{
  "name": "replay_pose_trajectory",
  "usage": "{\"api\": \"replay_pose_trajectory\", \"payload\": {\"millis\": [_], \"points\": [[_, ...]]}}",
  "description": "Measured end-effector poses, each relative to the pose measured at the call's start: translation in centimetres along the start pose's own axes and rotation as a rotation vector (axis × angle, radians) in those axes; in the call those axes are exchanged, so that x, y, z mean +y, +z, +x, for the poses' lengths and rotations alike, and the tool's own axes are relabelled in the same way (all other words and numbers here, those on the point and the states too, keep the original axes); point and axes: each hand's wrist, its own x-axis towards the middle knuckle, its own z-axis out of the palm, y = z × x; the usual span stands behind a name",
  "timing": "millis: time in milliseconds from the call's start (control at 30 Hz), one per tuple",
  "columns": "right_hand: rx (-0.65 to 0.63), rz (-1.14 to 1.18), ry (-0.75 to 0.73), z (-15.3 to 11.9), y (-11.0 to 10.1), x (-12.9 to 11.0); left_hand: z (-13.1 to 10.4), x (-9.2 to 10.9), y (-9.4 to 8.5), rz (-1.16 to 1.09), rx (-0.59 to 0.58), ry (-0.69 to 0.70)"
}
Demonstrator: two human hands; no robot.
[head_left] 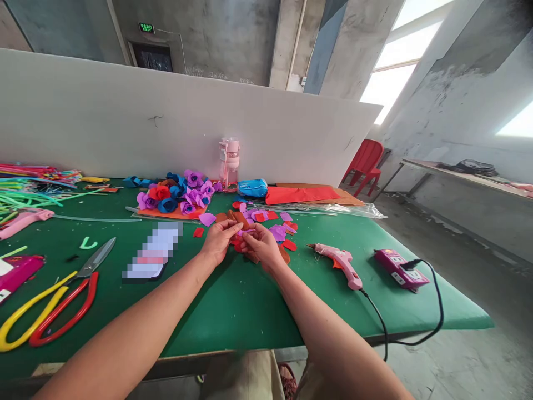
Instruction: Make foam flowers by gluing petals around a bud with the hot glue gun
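Observation:
My left hand [220,240] and my right hand [263,244] meet over a scatter of cut paper petals, fingertips pinched close together. Between them shows a sliver of a purple paper petal [246,231], mostly hidden by the fingers. Around the hands lie loose purple petals [277,232], red petals [290,245] and brown petals [285,255]. To the right a pink hot glue gun [339,261] rests on its side, nozzle toward the petals. Finished-looking paper flowers [194,195] in purple, blue and red sit in a heap at the back left.
On the green table [233,311] lie large scissors [85,278], a blurred-out phone [154,253] and a purple power box [402,269] with a plugged black cable. Behind stand a pink bottle [230,164], a blue roll [252,188], red paper [302,194] and a white panel [175,122].

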Motion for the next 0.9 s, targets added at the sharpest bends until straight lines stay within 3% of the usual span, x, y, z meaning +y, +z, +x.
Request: {"api": "replay_pose_trajectory", "payload": {"millis": [133,567,900], "points": [[-0.041,-0.03,0.062,0.1,-0.3,0.4,0.1,-0.1,-0.1,0.002,0.008,0.016],[-0.079,0.085,0.134,-0.2,-0.4,-0.2,0.1,0.0,-0.4,0.014,-0.127,-0.061],[-0.158,0.177,0.219,-0.4,-0.5,-0.8,0.0,-0.1,-0.1,-0.039,-0.137,-0.031]]}}
